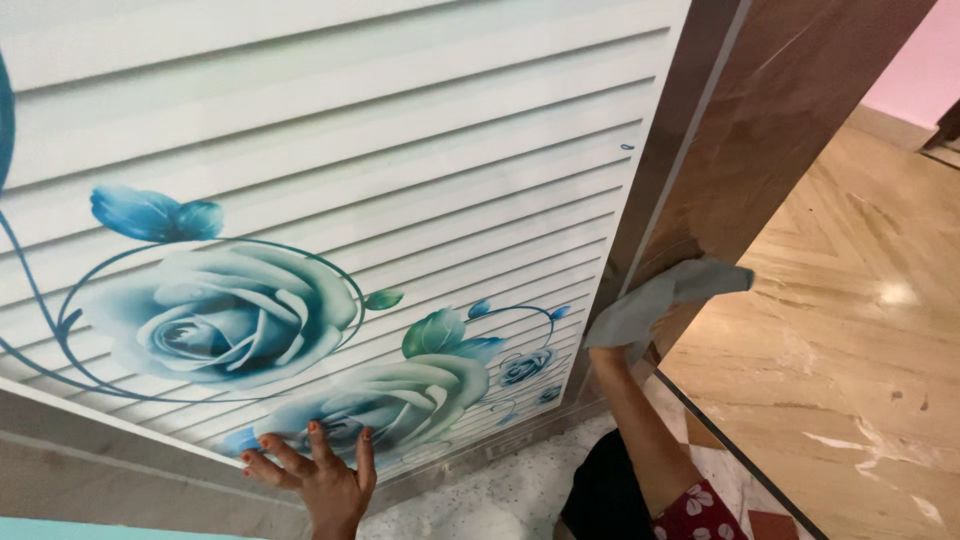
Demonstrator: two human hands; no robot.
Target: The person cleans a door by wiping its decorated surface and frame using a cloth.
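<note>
My left hand (pixel 318 472) rests flat with its fingers spread on the lower part of a white ribbed panel (pixel 380 150) printed with blue roses. My right hand is wrapped inside a grey-blue cloth (pixel 650 305) and presses it against the panel's right edge, where the panel meets a brown wooden frame (pixel 770 130). The hand itself is hidden by the cloth; only my forearm (pixel 640 430) shows below it.
A polished beige marble floor (pixel 860 330) stretches to the right. Speckled floor (pixel 500 495) lies under the panel. A grey ledge (pixel 100 470) runs along the bottom left. A pink wall (pixel 925 70) shows at the top right.
</note>
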